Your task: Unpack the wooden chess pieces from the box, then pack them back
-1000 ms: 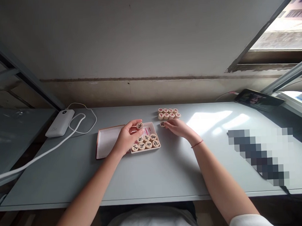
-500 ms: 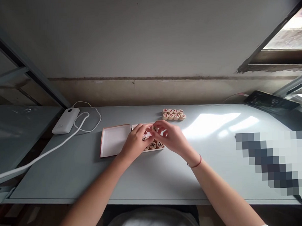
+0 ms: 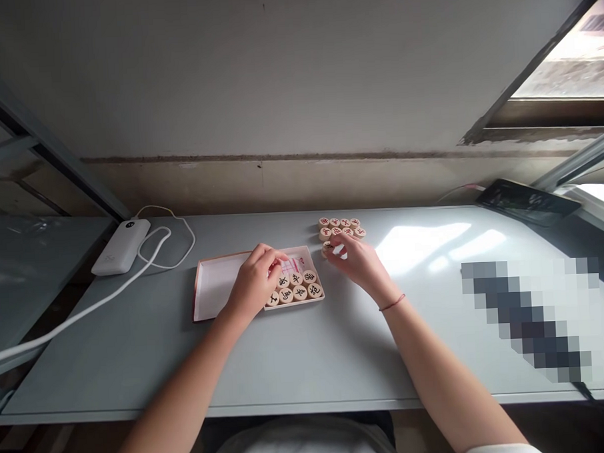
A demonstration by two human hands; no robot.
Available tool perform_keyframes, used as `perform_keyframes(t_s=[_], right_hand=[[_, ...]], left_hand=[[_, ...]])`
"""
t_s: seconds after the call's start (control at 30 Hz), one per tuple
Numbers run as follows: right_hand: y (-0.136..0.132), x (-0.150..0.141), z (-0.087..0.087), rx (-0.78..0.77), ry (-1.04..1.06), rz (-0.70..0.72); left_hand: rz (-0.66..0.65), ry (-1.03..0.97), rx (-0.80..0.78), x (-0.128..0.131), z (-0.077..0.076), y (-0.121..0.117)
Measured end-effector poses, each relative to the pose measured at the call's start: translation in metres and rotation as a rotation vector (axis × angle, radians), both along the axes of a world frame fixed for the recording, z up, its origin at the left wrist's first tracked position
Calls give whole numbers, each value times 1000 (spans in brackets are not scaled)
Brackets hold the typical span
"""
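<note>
The right hand (image 3: 357,261) pinches a round, pale wooden disc (image 3: 326,247), black Chinese character upward, beside red-marked discs (image 3: 334,222). The left hand (image 3: 254,278), its hold unclear, hangs over a white cardboard box (image 3: 313,260) of black-marked discs (image 3: 299,293).

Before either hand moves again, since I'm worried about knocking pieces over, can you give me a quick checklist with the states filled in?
1. Box open: ok, its lid lies to the left, pale inside up.
2. Visible black-marked pieces in the box face up: ok.
3. Red-marked pieces in two rows: ok.
4. Right hand gripping the black-marked piece beside them: cannot tell, though its fingertips are at it.
5. Left hand free of pieces: cannot tell; its fingers hide that.
6. Whole box interior visible: not ok, the left hand covers part.
</note>
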State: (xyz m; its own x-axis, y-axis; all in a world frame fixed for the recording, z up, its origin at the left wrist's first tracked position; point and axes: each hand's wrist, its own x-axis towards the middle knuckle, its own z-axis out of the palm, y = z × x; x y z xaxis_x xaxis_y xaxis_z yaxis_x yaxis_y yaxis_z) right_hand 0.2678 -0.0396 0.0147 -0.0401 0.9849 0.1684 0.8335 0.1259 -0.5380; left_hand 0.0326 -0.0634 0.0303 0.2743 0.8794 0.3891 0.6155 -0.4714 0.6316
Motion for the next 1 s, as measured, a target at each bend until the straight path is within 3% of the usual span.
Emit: perform_keyframes(t_s=[0.5, 0.8, 1.0], right_hand=[[-2, -4, 1, -2, -76, 0], [6, -1, -14, 57, -88, -13], [-5, -10, 5, 72, -57, -1]], left_hand=[[-2, 37, -64, -1, -2, 1], [1, 114, -39, -3, -5, 3], [8, 359, -24, -2, -7, 2]])
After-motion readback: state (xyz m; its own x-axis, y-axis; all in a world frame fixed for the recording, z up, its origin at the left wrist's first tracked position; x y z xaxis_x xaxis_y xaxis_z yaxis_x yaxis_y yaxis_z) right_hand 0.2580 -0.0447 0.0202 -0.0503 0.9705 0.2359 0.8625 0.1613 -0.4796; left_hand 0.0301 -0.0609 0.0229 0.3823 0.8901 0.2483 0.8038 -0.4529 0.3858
